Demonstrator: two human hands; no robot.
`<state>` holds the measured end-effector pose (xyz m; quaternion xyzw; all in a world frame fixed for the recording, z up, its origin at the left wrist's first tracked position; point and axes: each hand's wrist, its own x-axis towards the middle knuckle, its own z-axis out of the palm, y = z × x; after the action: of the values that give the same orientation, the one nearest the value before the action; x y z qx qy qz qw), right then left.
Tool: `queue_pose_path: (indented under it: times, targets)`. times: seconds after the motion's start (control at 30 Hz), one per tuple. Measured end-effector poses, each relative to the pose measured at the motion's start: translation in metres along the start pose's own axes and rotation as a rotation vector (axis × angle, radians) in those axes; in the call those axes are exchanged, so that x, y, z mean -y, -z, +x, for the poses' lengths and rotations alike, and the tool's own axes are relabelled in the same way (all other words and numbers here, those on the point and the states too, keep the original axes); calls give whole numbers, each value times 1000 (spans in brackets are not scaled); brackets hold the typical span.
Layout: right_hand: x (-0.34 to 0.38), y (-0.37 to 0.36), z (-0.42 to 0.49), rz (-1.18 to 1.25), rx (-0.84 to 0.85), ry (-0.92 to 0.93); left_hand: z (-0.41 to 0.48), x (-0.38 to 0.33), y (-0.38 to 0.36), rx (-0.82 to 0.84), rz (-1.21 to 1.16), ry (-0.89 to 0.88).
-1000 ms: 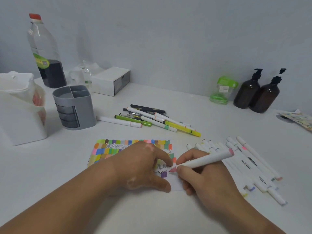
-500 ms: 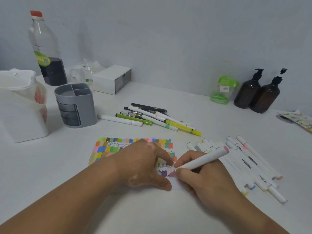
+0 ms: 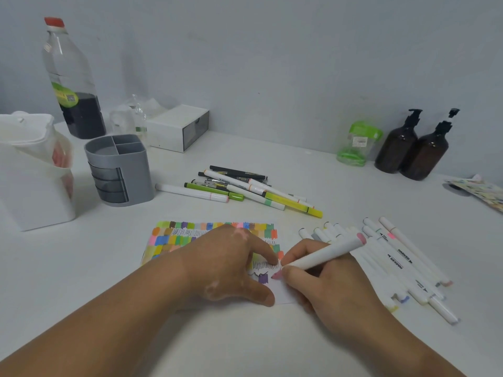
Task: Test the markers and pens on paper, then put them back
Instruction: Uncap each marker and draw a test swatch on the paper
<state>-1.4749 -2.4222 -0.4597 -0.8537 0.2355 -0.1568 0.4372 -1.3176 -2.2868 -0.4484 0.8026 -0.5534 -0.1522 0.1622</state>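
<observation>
Head view, findings on progress. The right hand has its fingers curled round a white pink-tipped marker in a writing grip. The tip is down on the paper, just beside a purple swatch. The left hand lies flat on the sheet with forefinger and thumb spread apart, pressing it down.

Colour swatches and scribbled lines already cover most of the visible sheet, so testing is judged well advanced. Putting back is judged not begun. The grey pen holder shows no pens in the compartments that can be seen. A pile of pens and markers lies beyond the paper, and a row of white markers lies to the right. Which group is already tested cannot be told.

Findings on room. Blank paper shows only at the near right corner, and the tip works close to the right edge, so a long stroke risks marking the table. The row of white markers lies just beside the right hand, and an outward sweep of the wrist could roll them. The holder stands well apart at the far left, with a stretch of bare table between it and the sheet. The near side of the table gives both forearms room.
</observation>
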Motion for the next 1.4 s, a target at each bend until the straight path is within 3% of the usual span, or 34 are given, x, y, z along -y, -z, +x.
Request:
queue_pose_path:
  times: [0.53,0.6,0.73,0.9,1.0,1.4]
  targets:
    - [1,8,-3,-116,-37,62,0,0,2,0,12,39]
    - [1,15,-1,1,-68,63,-1,1,4,-63,-72,65]
    - [-2,36,6,624,-173,10,1,3,10,-251,-524,114]
    - [0,40,8,918,-147,-19,0,-6,3,-188,-737,22]
    - [1,40,8,845,-156,8,-1,-8,1,-153,-856,-18]
    - [-3,41,7,672,-107,85,2,-6,-2,-183,-673,-113]
